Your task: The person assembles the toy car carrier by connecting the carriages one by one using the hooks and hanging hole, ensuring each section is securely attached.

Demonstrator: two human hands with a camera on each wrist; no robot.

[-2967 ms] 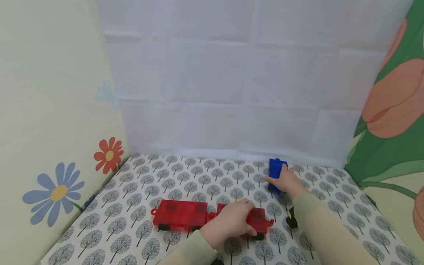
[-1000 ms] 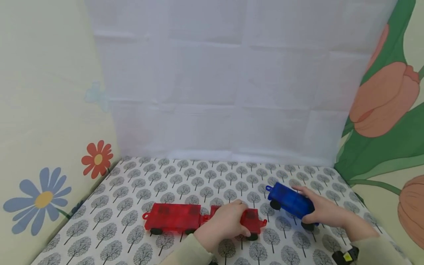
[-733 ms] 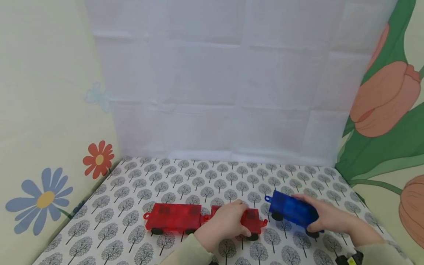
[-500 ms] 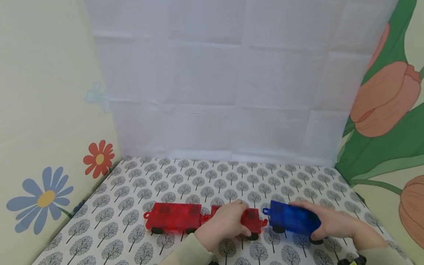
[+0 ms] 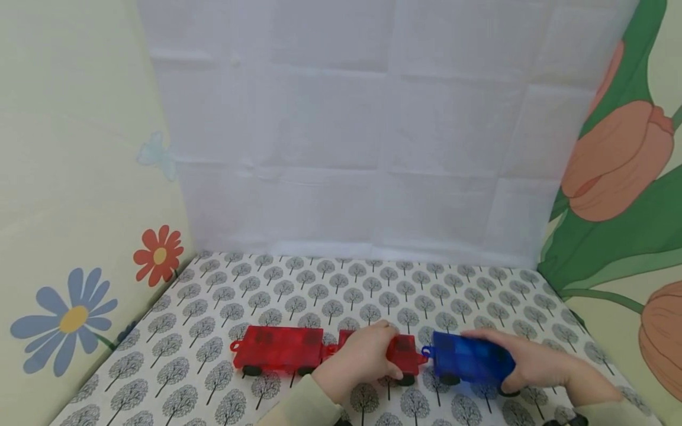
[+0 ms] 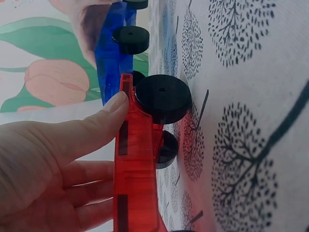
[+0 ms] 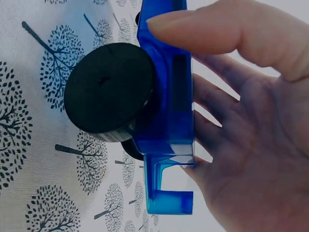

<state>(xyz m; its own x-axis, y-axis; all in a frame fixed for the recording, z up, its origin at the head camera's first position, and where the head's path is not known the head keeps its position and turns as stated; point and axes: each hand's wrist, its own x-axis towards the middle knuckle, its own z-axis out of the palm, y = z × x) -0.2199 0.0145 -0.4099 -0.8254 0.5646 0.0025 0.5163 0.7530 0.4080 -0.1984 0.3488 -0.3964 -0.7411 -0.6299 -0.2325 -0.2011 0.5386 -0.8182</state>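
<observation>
Two translucent red toy wagons with black wheels stand in a line on the cloth, joined end to end. My left hand (image 5: 362, 356) grips the right red wagon (image 5: 407, 353) across its top, thumb on the near side; the left red wagon (image 5: 279, 348) is untouched. A translucent blue toy wagon (image 5: 453, 357) stands just right of it, held across its rear part by my right hand (image 5: 538, 364). The blue loop (image 5: 427, 353) overlaps the red hook at the end of the red wagon. In the right wrist view, a blue hook (image 7: 171, 202) sticks out at the other end.
White cloth (image 5: 298, 290) with grey tree prints covers the table. Behind it hangs a creased white sheet (image 5: 330, 148). Flower-printed side walls stand left (image 5: 80, 195) and right (image 5: 613, 248).
My right hand has brought the blue wagon from the back right toward me, turned it and lowered it in line with the red wagons, loop at the red hook. My left hand keeps its hold.
</observation>
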